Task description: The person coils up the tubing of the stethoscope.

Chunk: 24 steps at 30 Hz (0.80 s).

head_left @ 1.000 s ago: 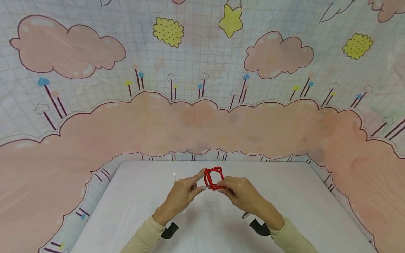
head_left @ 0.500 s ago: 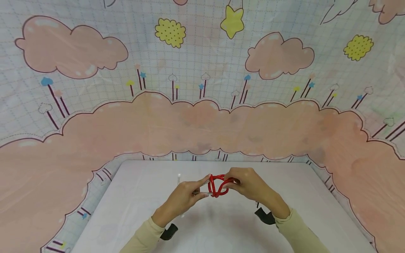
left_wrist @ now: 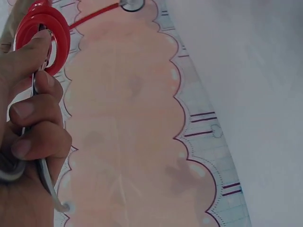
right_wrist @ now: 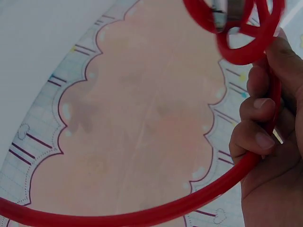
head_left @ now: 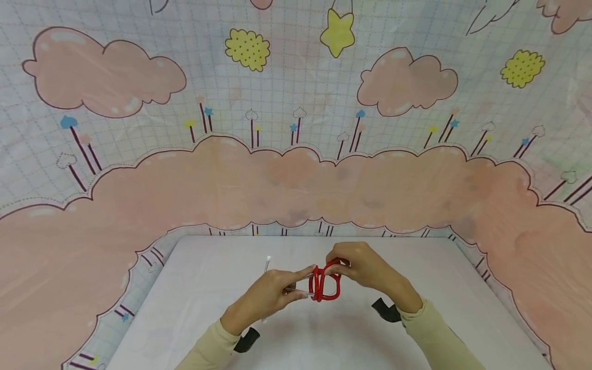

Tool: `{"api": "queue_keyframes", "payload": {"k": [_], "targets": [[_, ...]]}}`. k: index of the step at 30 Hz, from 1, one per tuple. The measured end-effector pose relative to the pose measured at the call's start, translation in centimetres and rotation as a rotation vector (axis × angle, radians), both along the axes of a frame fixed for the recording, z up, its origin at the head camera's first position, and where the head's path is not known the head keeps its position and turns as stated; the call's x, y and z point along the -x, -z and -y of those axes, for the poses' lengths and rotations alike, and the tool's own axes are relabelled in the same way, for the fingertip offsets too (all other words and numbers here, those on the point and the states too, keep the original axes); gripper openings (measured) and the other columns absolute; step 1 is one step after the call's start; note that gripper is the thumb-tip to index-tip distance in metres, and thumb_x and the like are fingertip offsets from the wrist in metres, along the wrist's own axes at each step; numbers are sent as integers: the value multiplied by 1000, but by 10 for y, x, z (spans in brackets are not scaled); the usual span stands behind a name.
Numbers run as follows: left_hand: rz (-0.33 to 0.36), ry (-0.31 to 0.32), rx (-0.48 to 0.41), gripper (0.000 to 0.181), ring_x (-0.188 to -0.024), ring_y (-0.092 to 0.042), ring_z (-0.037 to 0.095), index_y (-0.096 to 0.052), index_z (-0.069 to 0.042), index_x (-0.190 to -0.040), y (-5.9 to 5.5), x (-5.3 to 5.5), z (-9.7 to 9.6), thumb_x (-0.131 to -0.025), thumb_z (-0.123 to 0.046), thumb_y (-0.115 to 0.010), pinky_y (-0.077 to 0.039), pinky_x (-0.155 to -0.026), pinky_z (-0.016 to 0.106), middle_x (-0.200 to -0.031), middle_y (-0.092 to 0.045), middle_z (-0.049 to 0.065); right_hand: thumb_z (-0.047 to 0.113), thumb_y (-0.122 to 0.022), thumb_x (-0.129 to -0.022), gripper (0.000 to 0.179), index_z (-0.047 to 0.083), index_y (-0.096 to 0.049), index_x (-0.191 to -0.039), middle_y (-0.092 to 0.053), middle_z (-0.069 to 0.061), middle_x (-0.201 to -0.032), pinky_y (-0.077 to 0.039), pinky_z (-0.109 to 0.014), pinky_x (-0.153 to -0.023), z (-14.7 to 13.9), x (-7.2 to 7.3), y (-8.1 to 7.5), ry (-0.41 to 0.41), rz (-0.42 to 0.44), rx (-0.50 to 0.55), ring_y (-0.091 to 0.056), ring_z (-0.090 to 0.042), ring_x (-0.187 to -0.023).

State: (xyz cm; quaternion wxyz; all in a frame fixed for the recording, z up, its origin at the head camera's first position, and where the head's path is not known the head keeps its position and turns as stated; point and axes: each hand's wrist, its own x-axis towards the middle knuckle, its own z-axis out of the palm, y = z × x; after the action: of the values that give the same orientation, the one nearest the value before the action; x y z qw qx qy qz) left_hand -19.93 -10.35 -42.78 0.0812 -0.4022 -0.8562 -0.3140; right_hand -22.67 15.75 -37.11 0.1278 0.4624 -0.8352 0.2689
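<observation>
A stethoscope is held between both hands above the white table. My left hand (head_left: 261, 295) grips its metal ear tubes, the fingers curled round them in the left wrist view; one white ear tip (head_left: 269, 258) shows behind the hand and another ear tip (left_wrist: 69, 207) below it. Red tubing (head_left: 336, 297) lies in several loops round the metal tubes, past the left fingertips. With curled fingers, my right hand (head_left: 365, 264) pinches a stretch of the tubing at the loops' upper right. In the left wrist view the metal chest piece (left_wrist: 131, 4) hangs on the tubing's end.
The white table (head_left: 185, 267) spreads beneath both hands. Behind and beside it hangs a patterned cloth (head_left: 333, 190) with clouds and stars. A black strap (head_left: 247, 340) sits under the left wrist, another black strap (head_left: 386, 311) under the right.
The right hand has moved up and slightly right, drawing tubing over the metal tubes. The looped bundle has shifted a little right and down. The part hanging below the right hand is now out of the head view.
</observation>
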Motion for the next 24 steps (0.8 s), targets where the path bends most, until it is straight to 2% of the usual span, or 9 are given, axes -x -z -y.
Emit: {"api": "queue_keyframes", "payload": {"k": [6,13,16,19,24], "targets": [[-2,11,16,61,-62,-40,-2,-52,-23,-143,-6,-4,-2,-87,-28,-74,-42,-58,12,-67,-49,-13,25,-75,-84,18,11,-73,-95,-70,4,-82,-53,-14,-66,-3,5,3,-33,-18,9,-61,-1,-72],[-30,63,5,58,-62,-39,-3,-54,-19,-142,-8,-6,-3,-87,-26,-74,-38,-56,10,-69,-52,-11,14,-78,-81,14,10,-75,-94,-70,2,-82,-54,-16,-67,-4,12,8,-96,-69,78,-62,-6,-74],[-13,72,-20,59,-63,-40,-4,-53,-18,-142,-6,-6,-3,-87,-27,-74,-40,-57,10,-70,-54,-11,10,-77,-82,14,9,-75,-96,-71,0,-84,-55,-17,-68,-4,15,12,-114,-61,105,-64,-8,-75],[-17,74,-57,60,-62,-40,-3,-53,-16,-143,-4,-5,-3,-87,-28,-73,-42,-58,10,-68,-52,-9,5,-75,-82,16,8,-75,-98,-72,-2,-86,-56,-19,-69,-3,18,16,-109,-44,127,-66,-10,-77],[-60,72,-101,61,-62,-41,-3,-52,-13,-143,-1,-3,-4,-88,-31,-71,-45,-60,10,-68,-53,-6,3,-74,-83,18,7,-76,-100,-72,-2,-87,-57,-21,-69,-3,20,20,-56,-43,161,-67,-11,-77]]}}
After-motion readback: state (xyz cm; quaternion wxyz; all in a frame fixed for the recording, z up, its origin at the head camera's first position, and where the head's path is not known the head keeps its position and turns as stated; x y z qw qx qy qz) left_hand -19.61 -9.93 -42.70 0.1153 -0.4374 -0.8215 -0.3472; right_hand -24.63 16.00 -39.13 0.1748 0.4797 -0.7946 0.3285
